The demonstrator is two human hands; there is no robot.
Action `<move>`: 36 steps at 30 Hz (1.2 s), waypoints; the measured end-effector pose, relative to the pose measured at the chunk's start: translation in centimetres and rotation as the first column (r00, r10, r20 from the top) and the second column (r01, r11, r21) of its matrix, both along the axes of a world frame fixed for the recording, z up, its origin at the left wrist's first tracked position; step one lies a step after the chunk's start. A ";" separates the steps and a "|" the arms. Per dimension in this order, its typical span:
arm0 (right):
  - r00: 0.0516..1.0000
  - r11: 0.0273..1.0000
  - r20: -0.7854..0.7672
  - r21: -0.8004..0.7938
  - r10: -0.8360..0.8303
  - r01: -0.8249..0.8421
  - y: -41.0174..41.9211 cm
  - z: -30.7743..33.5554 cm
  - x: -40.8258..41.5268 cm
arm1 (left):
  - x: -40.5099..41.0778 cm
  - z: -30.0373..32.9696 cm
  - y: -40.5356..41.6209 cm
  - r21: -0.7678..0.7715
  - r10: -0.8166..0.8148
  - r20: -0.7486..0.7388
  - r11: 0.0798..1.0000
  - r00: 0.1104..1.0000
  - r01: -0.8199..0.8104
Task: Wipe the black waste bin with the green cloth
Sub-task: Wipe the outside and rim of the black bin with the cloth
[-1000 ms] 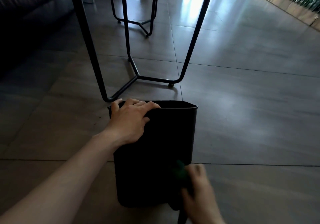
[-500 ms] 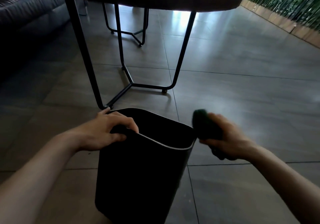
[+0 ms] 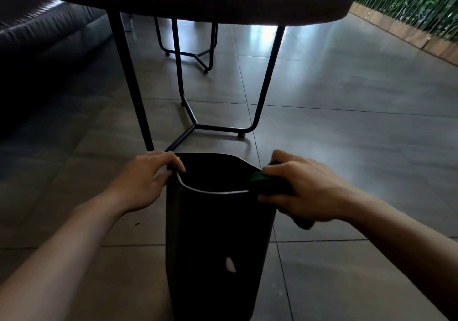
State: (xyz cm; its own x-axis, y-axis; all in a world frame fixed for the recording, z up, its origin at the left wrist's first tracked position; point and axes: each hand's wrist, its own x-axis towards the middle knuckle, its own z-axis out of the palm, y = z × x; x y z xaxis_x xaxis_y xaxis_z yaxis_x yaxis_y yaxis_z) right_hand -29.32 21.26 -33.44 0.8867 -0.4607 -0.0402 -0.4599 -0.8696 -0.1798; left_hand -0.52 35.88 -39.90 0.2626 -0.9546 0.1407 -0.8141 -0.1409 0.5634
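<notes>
The black waste bin [image 3: 218, 241] stands upright on the tiled floor in front of me, its open mouth facing up. A small pale mark shows low on its near wall. My left hand [image 3: 143, 182] grips the bin's left rim, fingers curled over the edge. My right hand [image 3: 304, 191] is closed around the bunched green cloth [image 3: 267, 184] and presses it against the bin's right rim. Most of the cloth is hidden inside my fist.
A dark round table [image 3: 223, 1] on thin black metal legs [image 3: 267, 80] stands just beyond the bin. A dark sofa [image 3: 44, 38] fills the far left. A green plant wall [image 3: 409, 1] runs along the far right. Grey floor tiles [image 3: 347, 134] stretch to the right.
The bin has been set upright from its tilt. My right hand has carried the cloth from beside the bin onto its right rim. My left hand stays on the left rim.
</notes>
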 end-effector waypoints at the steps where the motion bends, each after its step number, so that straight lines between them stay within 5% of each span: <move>1: 1.000 1.000 0.001 -0.015 -0.008 0.008 -0.1 0.1 0.9 | -0.2 0.4 0.0 -0.036 0.019 -0.023 0.999 1.000 -0.020; 5: 0.996 0.997 0.019 -0.006 -0.083 0.083 -1.0 0.2 4.1 | -1.8 2.7 0.2 -0.168 -0.131 -0.337 0.983 0.933 0.077; 10: 0.983 0.988 0.106 -0.026 -0.148 0.151 -1.1 -0.7 6.6 | -2.2 2.0 0.6 -0.059 -0.163 0.014 0.985 0.987 0.163; 14: 0.811 0.974 0.539 0.106 -0.227 0.201 1.4 -3.3 6.3 | -0.6 1.6 0.5 -0.077 -0.094 -0.055 0.993 0.994 0.090; 16: 0.674 0.979 0.720 0.034 -0.164 0.201 3.9 -4.9 6.6 | 0.1 1.3 0.5 -0.077 -0.084 -0.059 0.994 0.995 0.079; 18: 0.638 0.981 0.766 -0.047 -0.085 0.187 6.5 -7.1 7.7 | 0.6 1.0 0.2 -0.082 -0.080 -0.076 0.994 0.994 0.074; 24: 0.898 0.920 0.380 -0.385 0.224 -0.066 11.6 -16.3 9.0 | 1.7 0.4 -0.4 -0.082 -0.053 -0.135 0.996 0.989 0.042; 26: 0.892 0.875 0.271 -0.428 0.362 -0.225 12.8 -19.3 7.2 | 2.4 0.1 -0.4 -0.073 -0.040 -0.167 0.997 0.985 0.028; 29: 0.808 0.633 -0.046 -0.596 0.587 -0.494 13.9 -22.0 4.5 | 2.7 -0.2 -0.3 -0.064 -0.061 -0.189 0.997 0.980 0.050; 31: 0.765 0.548 -0.112 -0.633 0.634 -0.547 12.0 -20.8 4.4 | 2.7 -0.3 -0.2 -0.072 -0.066 -0.190 0.996 0.979 0.053; 33: 0.816 0.640 0.077 -0.664 0.573 -0.386 9.3 -17.7 6.7 | 2.7 -0.2 -0.4 -0.074 -0.073 -0.195 0.995 0.978 0.059; 36: 0.844 0.833 0.500 -0.538 0.193 0.129 5.6 -12.7 11.3 | 2.7 -0.1 -0.7 -0.091 -0.098 -0.192 0.992 0.976 0.082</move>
